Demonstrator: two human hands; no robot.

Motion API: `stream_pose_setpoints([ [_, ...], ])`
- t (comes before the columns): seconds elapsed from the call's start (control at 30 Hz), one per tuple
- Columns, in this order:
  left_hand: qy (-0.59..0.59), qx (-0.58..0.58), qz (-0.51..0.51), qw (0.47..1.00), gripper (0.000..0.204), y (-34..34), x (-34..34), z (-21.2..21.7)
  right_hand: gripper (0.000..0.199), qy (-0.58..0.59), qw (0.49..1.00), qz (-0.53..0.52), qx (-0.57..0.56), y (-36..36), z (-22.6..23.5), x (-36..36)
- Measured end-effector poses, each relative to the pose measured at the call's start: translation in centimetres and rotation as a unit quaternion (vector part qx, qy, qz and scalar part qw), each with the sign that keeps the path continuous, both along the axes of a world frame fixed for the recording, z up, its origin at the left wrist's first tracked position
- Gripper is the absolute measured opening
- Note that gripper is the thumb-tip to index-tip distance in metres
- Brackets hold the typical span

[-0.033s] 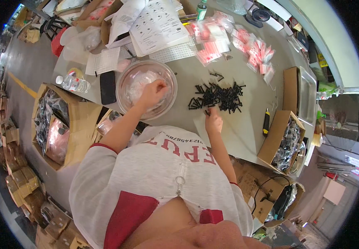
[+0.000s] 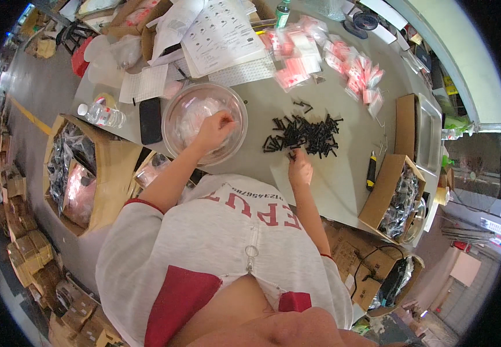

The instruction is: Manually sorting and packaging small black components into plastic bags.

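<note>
Grey table [image 2: 343, 173]: red-white packets [image 2: 343, 58].

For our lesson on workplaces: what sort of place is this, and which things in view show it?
Probably a small packing or assembly workshop: a pile of black screws on the table, many small sealed bags, and cardboard boxes of bagged parts around it.

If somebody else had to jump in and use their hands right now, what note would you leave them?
Left hand: reaching into the clear bowl, fingers pinched among the small clear bags; what it grips is too small to tell.
Right hand: on the table at the near edge of the black screw pile, fingertips touching screws.
Pink-labelled bags lie spread beyond the pile, apparently filled.
Done: a good many bags.
Left: a large pile of loose screws still on the table.
</note>
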State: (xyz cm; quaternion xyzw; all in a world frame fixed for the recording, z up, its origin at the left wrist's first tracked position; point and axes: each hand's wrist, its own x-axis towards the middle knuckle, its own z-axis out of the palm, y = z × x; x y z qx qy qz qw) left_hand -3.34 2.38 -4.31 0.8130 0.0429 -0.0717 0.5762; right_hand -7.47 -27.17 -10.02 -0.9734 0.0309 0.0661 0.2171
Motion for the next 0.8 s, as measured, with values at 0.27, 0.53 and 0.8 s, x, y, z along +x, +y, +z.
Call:
stream_pose_setpoints([
  [0.27, 0.056, -0.195, -0.039, 0.978, 0.014, -2.5, -0.3, -0.3, 0.024, -0.098, 0.986, 0.104, -0.086, -2.3, -0.9, 1.5],
  [0.53, 0.059, -0.131, -0.071, 0.987, 0.016, -2.4, -1.3, 1.9, 0.012, -0.249, 0.942, 0.173, -0.145, -3.7, -0.5, 2.8],
  [0.8, 0.192, -0.298, -0.082, 0.932, 0.022, -3.6, -2.6, 3.1, 0.015, -0.122, 0.929, 0.283, -0.204, -2.5, 3.4, 3.3],
])
